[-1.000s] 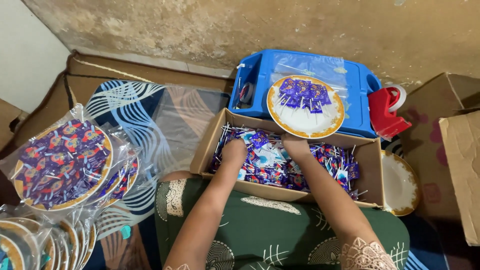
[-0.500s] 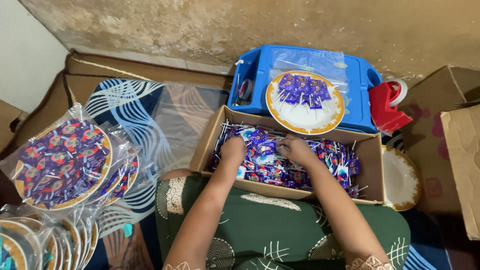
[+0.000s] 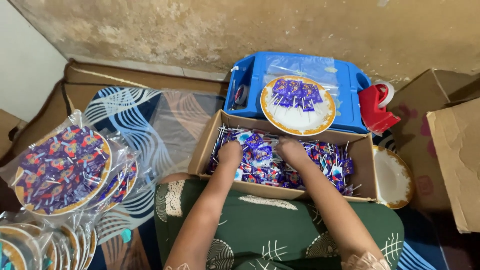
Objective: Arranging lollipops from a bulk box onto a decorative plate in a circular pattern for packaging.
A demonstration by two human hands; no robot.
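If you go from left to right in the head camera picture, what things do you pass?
Wrapped plate of lollipops → left hand → right hand → red tape dispenser → empty plate → big cardboard box.

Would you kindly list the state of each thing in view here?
cardboard box: open, filled with wrapped lollipops
left hand: in the box, on the lollipops
right hand: in the box, on the lollipops
plate: on blue tray, partly filled
bagged plate: full, wrapped in plastic
tape dispenser: beside the tray
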